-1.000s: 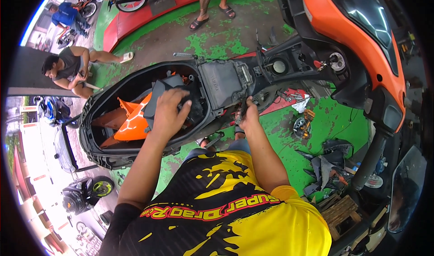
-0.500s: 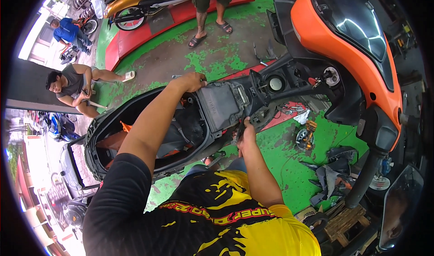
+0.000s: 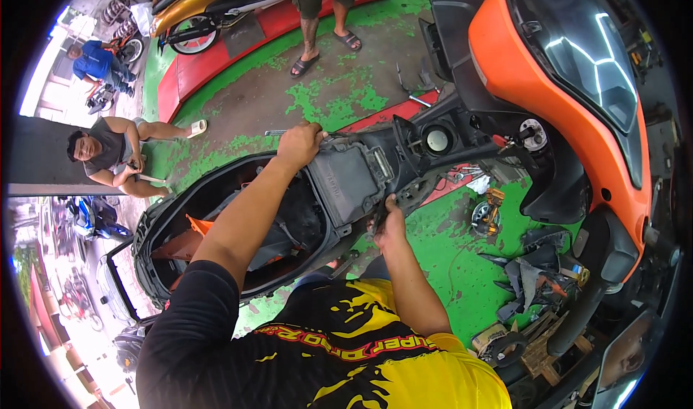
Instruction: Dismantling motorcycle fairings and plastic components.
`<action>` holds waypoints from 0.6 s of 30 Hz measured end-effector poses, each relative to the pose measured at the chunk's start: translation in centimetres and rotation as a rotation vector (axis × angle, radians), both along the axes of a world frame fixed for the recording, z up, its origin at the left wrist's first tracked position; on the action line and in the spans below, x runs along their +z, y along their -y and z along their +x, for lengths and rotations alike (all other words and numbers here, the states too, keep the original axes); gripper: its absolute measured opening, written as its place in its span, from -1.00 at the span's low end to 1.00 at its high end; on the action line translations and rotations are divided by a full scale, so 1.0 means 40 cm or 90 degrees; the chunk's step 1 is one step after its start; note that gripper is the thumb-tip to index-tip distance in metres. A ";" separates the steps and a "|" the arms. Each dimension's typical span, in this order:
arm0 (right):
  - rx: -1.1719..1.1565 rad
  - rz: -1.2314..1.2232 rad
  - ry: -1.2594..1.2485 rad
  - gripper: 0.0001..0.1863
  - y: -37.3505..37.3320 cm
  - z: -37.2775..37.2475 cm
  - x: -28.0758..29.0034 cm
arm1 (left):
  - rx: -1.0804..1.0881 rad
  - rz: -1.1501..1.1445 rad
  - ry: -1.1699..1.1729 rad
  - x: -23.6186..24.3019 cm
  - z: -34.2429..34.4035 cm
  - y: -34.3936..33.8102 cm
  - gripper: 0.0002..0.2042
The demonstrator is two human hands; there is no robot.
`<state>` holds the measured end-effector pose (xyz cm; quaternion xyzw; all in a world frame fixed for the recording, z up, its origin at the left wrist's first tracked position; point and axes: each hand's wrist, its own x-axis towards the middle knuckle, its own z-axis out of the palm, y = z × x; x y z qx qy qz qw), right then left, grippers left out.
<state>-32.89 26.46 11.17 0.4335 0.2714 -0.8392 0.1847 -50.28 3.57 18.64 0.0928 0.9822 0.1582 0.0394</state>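
Note:
A scooter with its seat off lies across in front of me, its black storage bucket [image 3: 173, 192] open. My left hand [image 3: 299, 144] is closed at the far side of the frame, beside the dark grey cover panel [image 3: 345, 181]. From under its fingers a slim silver tool handle [image 3: 275, 132] sticks out to the left; the tool's other end is hidden. My right hand [image 3: 390, 228] is at the near edge of the frame, thumb up and fingers curled around a dark piece [image 3: 379, 215]. What that piece is, I cannot make out.
An orange front fairing [image 3: 498, 55] rises at the right. On the green floor lie an orange-and-black power tool [image 3: 493, 210] and dark body panels [image 3: 530, 283]. One person [image 3: 108, 149] sits at the left; another person's sandalled feet [image 3: 304, 65] stand beyond the scooter.
The whole view has shifted slightly. Both hands keep their places on the scooter, and more of the silver handle shows by my left hand. The seated person's head has turned.

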 end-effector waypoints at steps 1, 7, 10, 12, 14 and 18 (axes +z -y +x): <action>-0.004 0.000 0.006 -0.48 -0.001 0.000 0.011 | -0.003 -0.004 -0.006 -0.002 0.005 -0.007 -0.69; 0.035 -0.013 0.043 -0.46 -0.013 -0.002 0.039 | 0.036 0.049 -0.074 0.001 0.017 -0.003 -0.67; 0.035 -0.003 0.066 -0.46 -0.026 0.000 0.034 | 0.041 -0.036 0.046 0.025 -0.009 -0.008 -0.63; 0.043 -0.003 0.062 -0.47 -0.034 0.002 0.027 | 0.049 -0.045 0.086 0.032 -0.015 -0.015 -0.62; 0.053 0.000 0.067 -0.49 -0.039 -0.001 0.034 | 0.061 -0.057 0.123 0.027 -0.021 -0.006 -0.61; 0.059 0.021 0.080 -0.52 -0.044 0.001 0.047 | 0.053 -0.041 0.201 0.019 -0.040 0.012 -0.56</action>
